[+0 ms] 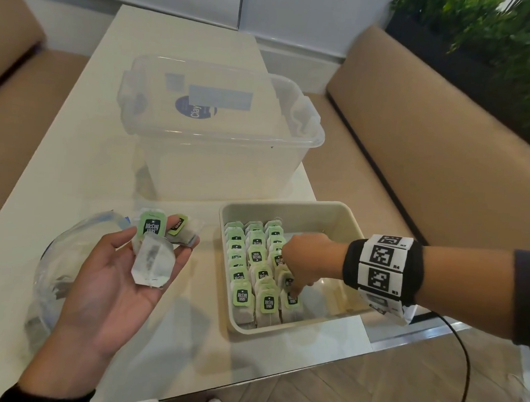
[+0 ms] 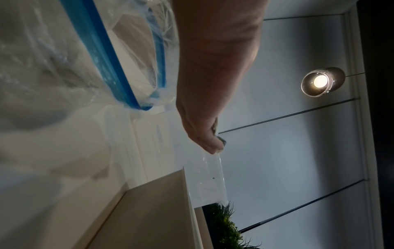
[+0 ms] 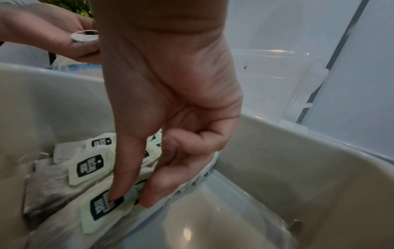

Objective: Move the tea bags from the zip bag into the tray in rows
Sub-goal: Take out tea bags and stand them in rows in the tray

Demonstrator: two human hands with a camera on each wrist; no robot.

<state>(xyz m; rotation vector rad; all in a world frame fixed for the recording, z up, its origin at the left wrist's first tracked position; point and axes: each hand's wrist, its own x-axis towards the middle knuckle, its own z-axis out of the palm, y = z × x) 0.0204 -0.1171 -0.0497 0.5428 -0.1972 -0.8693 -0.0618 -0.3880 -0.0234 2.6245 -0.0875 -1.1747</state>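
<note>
From the head view, the work is well along: three rows of tea bags [image 1: 256,262] fill the left part of the beige tray [image 1: 349,211], and the right part is bare. The right hand [image 1: 303,258] reaches down into the near end of the third row, setting a tea bag in place there. The left hand [image 1: 125,273] lies palm up over the counter [image 1: 76,148], fingers relaxed and nearly straight, carrying a few loose tea bags [image 1: 153,262] on the fingers and palm. The zip bag [image 1: 58,257] lies on the counter under and to the left of that hand, a few bags seemingly left in it. A clear storage box [image 1: 218,137] stands at the far side. Next, I judge, the right hand must let go, take one bag from the left palm and start a fourth row.

The left wrist view shows only the back of the left hand [image 2: 213,84] and the open blue zip edge of the zip bag [image 2: 102,59] beside it; the grasp cannot be told here.

In the right wrist view, the right hand's fingers [image 3: 125,176] are narrow: thumb and forefinger close together, pinching the nearest tea bag by its tag [image 3: 102,207], the other fingers curled.
</note>
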